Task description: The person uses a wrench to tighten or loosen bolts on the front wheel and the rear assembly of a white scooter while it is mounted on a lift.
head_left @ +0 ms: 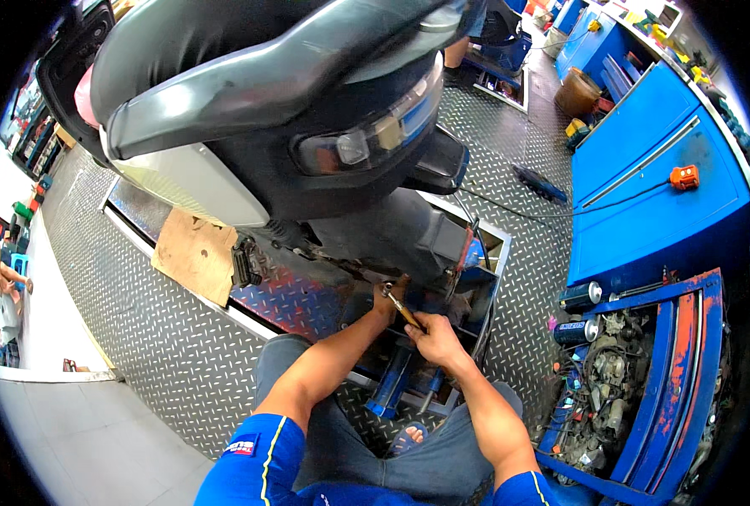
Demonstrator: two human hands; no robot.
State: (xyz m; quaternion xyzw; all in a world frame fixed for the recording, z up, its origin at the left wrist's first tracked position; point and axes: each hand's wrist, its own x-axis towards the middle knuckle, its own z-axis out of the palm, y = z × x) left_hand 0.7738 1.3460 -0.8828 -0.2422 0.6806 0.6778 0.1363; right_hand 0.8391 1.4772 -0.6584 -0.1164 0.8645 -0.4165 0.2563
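Note:
A scooter's rear end (366, 160), with black seat, grab rail and tail lamp, fills the upper middle. Below its rear mudguard, my right hand (436, 339) is closed round the yellowish handle of a ratchet wrench (403, 309). The tool slants up and left toward the dark underside by the rear wheel. My left hand (383, 305) is at the wrench's head, its fingers bent round there and partly lost in shadow. What the wrench's head sits on is hidden. Between my knees, a blue cylinder (389, 384) lies in the lift's recess.
A blue metal rack of used parts (677, 379) stands at my right, with two spray cans (579, 295) beside it. Behind are blue cabinets (645, 169) and an orange control box (684, 177) on a cable. Cardboard (193, 253) lies left of the wheel on the lift platform.

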